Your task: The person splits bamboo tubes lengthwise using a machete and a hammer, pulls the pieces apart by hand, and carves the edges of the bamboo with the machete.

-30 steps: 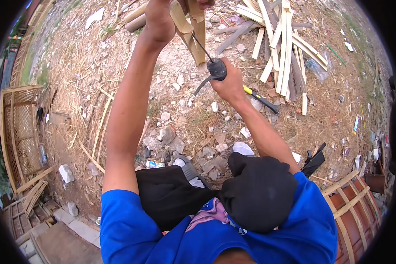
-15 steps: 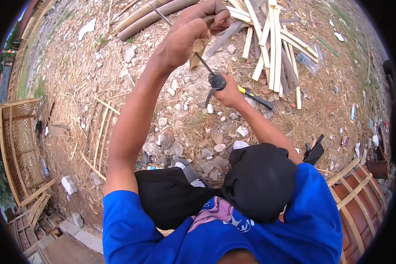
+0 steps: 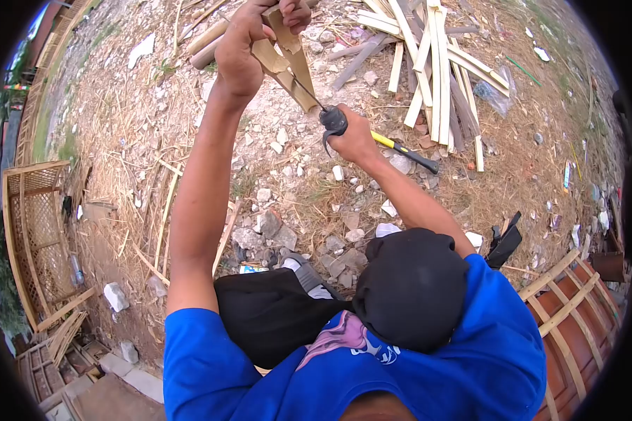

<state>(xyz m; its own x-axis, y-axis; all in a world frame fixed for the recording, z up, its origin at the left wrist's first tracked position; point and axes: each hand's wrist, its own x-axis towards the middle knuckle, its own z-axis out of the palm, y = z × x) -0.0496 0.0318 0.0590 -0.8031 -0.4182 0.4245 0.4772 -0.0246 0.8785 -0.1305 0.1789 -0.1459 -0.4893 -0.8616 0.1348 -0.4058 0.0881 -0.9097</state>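
Note:
My left hand point(image 3: 240, 55) is raised at the top of the view, its fingers closed around a split bamboo piece point(image 3: 300, 90). The bamboo is pale brown, with a gap between two lengths near my fingers. Below and to the right, my right hand point(image 3: 356, 138) grips the black handle of a long knife point(image 3: 333, 121). Its thin blade is seen nearly edge-on and runs up against the bamboo; the blade's far part is hidden behind the bamboo and my left hand. A black strap hangs from the handle.
A hammer point(image 3: 406, 154) with a yellow and black handle lies past my right wrist. Pale split strips point(image 3: 439, 77) are piled at the upper right. Stones point(image 3: 270, 224) lie before my shoe point(image 3: 305, 277). Lattice frames point(image 3: 38, 238) stand at the left, and a wooden grid point(image 3: 565, 316) is at the right.
My left hand has moved up and left, and the bamboo now shows more of its length with a wider gap. My right hand has shifted slightly up and left with the knife.

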